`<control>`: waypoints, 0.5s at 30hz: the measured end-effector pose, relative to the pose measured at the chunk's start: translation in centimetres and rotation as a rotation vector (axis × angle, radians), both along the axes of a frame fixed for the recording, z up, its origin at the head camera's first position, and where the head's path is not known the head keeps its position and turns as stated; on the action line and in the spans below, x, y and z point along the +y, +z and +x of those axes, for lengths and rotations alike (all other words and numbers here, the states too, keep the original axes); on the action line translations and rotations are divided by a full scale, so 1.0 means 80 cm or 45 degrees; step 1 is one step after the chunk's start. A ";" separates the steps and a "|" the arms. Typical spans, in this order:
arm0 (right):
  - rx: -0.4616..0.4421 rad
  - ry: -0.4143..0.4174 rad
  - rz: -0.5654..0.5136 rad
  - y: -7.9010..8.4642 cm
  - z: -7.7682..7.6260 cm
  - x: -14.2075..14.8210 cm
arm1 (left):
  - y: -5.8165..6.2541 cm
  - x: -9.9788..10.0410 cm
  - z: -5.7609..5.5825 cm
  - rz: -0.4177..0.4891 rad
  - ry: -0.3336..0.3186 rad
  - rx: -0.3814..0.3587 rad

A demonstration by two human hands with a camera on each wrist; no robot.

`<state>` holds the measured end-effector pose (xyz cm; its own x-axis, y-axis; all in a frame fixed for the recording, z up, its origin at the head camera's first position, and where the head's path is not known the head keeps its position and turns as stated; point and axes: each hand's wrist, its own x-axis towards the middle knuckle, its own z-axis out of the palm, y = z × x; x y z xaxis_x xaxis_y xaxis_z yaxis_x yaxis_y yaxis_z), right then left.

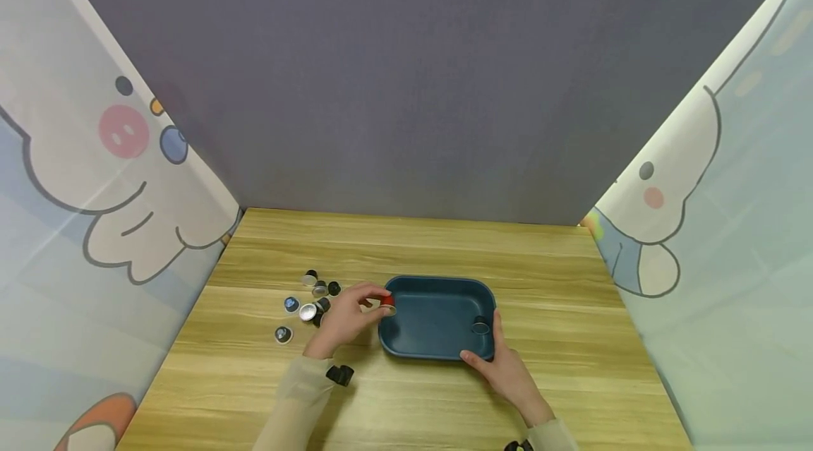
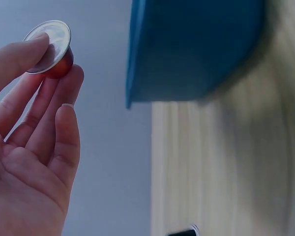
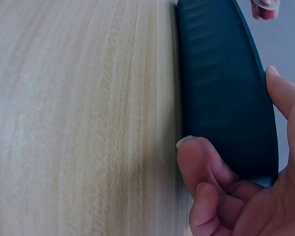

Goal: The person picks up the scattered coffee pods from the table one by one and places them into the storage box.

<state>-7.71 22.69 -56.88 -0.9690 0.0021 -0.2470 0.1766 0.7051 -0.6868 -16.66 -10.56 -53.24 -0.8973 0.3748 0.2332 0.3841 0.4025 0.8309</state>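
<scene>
Presently pinching a red capsule (image 1: pixel 387 302) in the left hand (image 1: pixel 346 317), pressing the thumb against its pale lid and fingertips against its red body, closing only to the capsule's width and letting the other fingers extend loosely. Holding it above the left end of a dark blue tray (image 1: pixel 425 327). Meanwhile gripping the tray's near right corner with the right hand (image 1: pixel 504 366), setting the thumb at the near side and a finger along the right side. Seeing a dark capsule (image 1: pixel 480 325) lying inside, just beside the right wall. Seeing also, left of the tray and partly behind the left hand, loose capsules (image 1: pixel 308 312) lying near one another on a wooden table (image 1: pixel 591 366). Wearing beige sleeves (image 1: pixel 295 398). Facing a grey wall (image 1: pixel 406 84) between cartoon-printed panels (image 1: pixel 737 253).
</scene>
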 end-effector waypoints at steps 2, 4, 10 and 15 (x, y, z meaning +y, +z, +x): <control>0.003 -0.003 -0.001 0.000 0.000 0.001 | 0.004 0.008 -0.006 -0.008 -0.026 0.013; 0.008 -0.004 -0.004 -0.001 0.000 0.001 | 0.008 0.016 -0.011 -0.010 -0.059 0.013; -0.011 -0.012 -0.021 -0.001 0.001 0.001 | 0.016 0.040 -0.026 0.018 -0.160 0.015; 0.000 -0.012 -0.008 -0.001 0.001 0.001 | 0.021 0.059 -0.033 -0.007 -0.214 0.037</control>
<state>-7.60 22.76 -56.98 -0.9690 0.0095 -0.2468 0.1829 0.6990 -0.6913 -19.28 -5.84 -51.59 -0.8147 0.5206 0.2553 0.4700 0.3351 0.8166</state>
